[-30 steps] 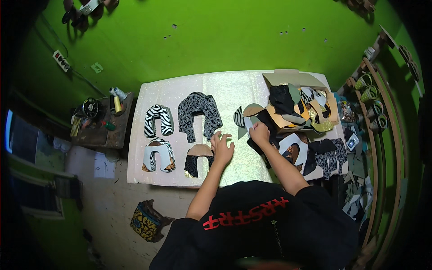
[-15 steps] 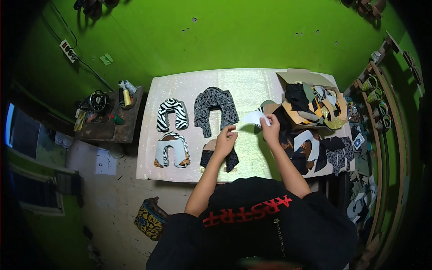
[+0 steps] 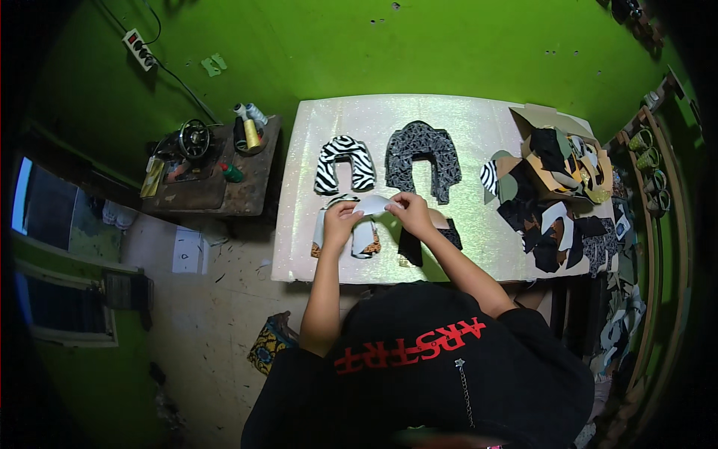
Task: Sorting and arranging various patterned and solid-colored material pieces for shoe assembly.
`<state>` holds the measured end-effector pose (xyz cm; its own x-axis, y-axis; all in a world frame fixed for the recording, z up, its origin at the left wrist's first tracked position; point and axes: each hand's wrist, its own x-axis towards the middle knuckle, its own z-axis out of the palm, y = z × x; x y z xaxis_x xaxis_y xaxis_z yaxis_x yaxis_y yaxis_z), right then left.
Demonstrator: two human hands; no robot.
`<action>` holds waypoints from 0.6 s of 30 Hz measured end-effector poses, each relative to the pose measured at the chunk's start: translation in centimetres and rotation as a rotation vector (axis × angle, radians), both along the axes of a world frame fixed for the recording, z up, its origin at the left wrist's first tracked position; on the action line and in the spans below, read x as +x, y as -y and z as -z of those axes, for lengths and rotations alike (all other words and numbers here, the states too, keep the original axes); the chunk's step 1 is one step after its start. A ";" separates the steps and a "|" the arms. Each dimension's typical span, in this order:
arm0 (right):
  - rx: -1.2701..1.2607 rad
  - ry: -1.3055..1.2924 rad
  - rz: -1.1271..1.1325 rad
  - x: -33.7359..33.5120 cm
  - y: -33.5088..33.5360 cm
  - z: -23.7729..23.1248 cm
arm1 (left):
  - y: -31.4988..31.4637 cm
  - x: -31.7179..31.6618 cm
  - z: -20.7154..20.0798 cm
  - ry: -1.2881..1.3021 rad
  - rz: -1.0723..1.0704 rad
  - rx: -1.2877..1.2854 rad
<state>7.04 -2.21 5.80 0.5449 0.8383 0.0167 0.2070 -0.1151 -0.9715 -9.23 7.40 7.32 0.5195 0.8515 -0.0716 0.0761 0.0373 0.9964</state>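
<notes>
Evidently, your left hand [image 3: 342,217] and right hand [image 3: 410,210], each grip closed on an opposite end, hold the thin, pale, curved sheet piece [image 3: 374,205], probably to spread it evenly, just nearer you than the black-and-white, zebra-striped, arch-shaped cutout [image 3: 345,145].

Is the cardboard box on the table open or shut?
Open: the cardboard box has its far flap laid back from the opening, and cut pieces show heaped inside.
</notes>
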 end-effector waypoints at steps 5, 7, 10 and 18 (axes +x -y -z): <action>-0.089 0.175 -0.088 -3.3 -3.0 -1.2 | -2.9 -4.7 0.9 -0.227 -0.064 0.007; -0.065 0.179 -0.073 -4.5 -3.9 -1.1 | -3.7 -5.6 1.2 -0.290 -0.121 0.025; -0.088 0.160 -0.037 -5.5 -4.8 -0.8 | -4.3 -6.3 1.4 -0.301 -0.139 0.033; -0.169 0.200 -0.040 -6.9 -5.4 0.9 | -6.2 -7.4 4.1 -0.323 -0.120 0.136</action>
<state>0.10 3.20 4.92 0.5112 0.8592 -0.0216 0.4007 -0.2604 -0.8784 -16.66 13.60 3.18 0.3839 0.9182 -0.0980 0.3910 -0.0655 0.9181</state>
